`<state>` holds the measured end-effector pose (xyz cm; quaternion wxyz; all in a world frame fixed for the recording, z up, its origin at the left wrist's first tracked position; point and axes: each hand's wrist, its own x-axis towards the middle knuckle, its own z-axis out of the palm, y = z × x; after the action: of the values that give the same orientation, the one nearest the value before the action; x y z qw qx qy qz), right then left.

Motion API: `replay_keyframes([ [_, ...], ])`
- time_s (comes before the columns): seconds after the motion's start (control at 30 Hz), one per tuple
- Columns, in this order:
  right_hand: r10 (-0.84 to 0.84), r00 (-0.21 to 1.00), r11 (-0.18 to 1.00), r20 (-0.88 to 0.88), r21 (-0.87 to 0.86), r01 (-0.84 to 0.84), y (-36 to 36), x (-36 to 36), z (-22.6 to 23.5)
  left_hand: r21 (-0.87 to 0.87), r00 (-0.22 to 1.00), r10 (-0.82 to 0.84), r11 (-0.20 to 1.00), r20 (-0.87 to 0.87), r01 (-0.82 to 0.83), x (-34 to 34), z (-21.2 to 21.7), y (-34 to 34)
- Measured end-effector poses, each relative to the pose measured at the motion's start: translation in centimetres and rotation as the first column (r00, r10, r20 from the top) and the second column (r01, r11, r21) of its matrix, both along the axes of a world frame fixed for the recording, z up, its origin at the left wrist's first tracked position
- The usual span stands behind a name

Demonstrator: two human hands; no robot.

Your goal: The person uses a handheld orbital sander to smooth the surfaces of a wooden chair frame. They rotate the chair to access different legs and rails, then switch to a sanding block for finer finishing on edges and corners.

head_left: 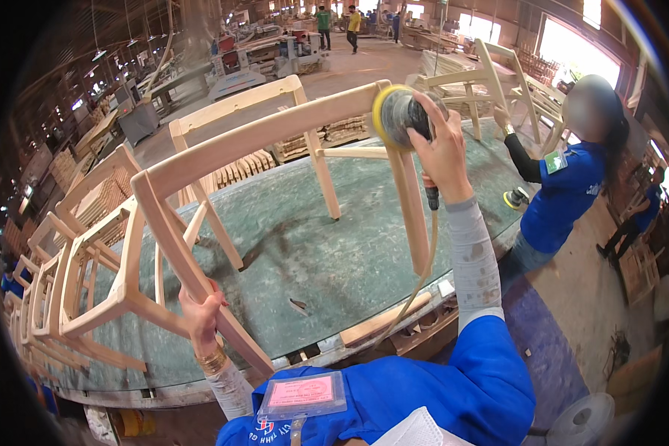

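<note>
A pale wooden chair frame [267,134] stands upright on the green-topped workbench [342,275] before me. My left hand [202,316] is wrapped round its near left leg, low down. At the upper right corner of the same frame, my right hand [442,145] grips a round pneumatic sander [405,115] with a yellow-edged pad. The pad rests against the corner where the top rail meets the right leg. From the sander's handle an air hose [425,260] runs down to the bench's near edge.
More chair frames [100,275] line the bench on the left. At right a co-worker [572,178] in blue holds another chair frame [498,82]; a second sander [516,197] lies nearby. Stacked wooden parts [238,169] sit beyond the bench. A loose wooden bar [385,320] lies along the near edge.
</note>
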<state>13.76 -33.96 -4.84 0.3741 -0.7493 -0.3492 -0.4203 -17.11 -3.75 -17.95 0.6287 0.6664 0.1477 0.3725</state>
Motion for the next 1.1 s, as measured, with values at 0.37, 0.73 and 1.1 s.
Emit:
replay_keyframes([
  [0.37, 0.220, 0.971, 0.971, -0.097, 0.113, -0.209, 3.7, -5.4, 0.0, -0.025, 1.000, 0.028, 0.999, -0.014, -0.028, -0.2, -0.2, -0.9],
  [0.73, 0.215, 0.972, 0.976, -0.092, -0.023, -0.218, 6.6, -8.2, 2.9, 0.038, 0.994, 0.074, 0.997, -0.082, -0.071, -0.9, -0.6, -1.9],
  [1.1, 0.594, 0.772, 0.791, -0.224, -0.014, -0.612, 8.8, -15.1, -1.5, -0.354, 0.969, -0.120, 0.915, 0.217, 0.193, 2.1, 1.6, 2.1],
])
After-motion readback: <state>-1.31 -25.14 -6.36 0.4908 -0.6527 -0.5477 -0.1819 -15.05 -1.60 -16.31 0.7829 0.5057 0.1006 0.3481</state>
